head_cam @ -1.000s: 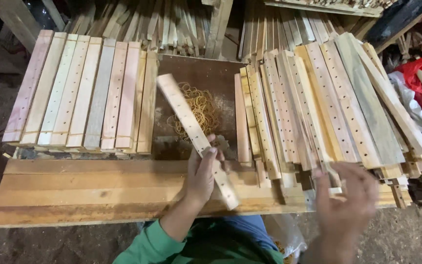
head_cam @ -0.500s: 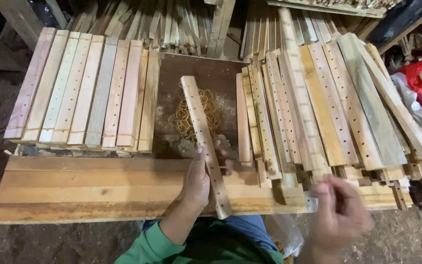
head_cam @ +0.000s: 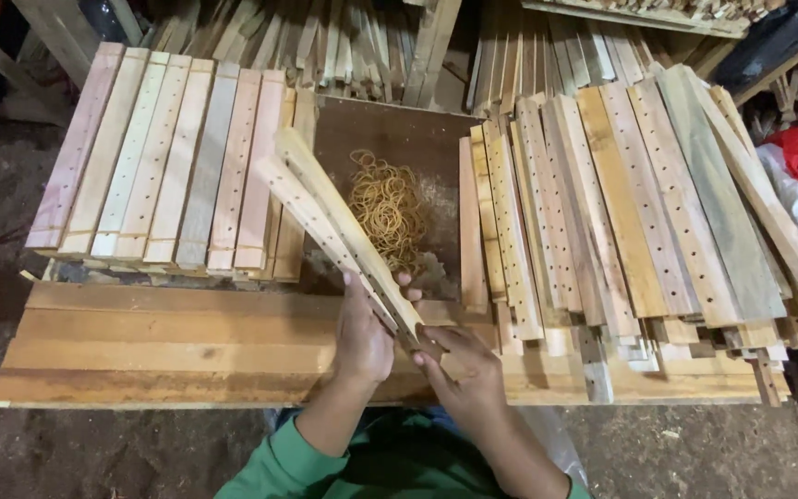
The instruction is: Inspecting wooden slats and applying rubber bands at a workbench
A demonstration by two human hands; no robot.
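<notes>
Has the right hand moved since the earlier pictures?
Yes. The right hand has gone left, from below the loose drilled slats to the lower end of the slat bundle, below the rubber bands.

Rubber bands (head_cam: 388, 214) lie in the tray (head_cam: 436, 139) at frame centre. Bundled slats (head_cam: 173, 171) lie at 9 o'clock of the tray; loose drilled slats (head_cam: 639, 203) at 3 o'clock. The tabletop (head_cam: 168, 342) planks lie at 6 o'clock, held slats (head_cam: 334, 222) angled above.
</notes>
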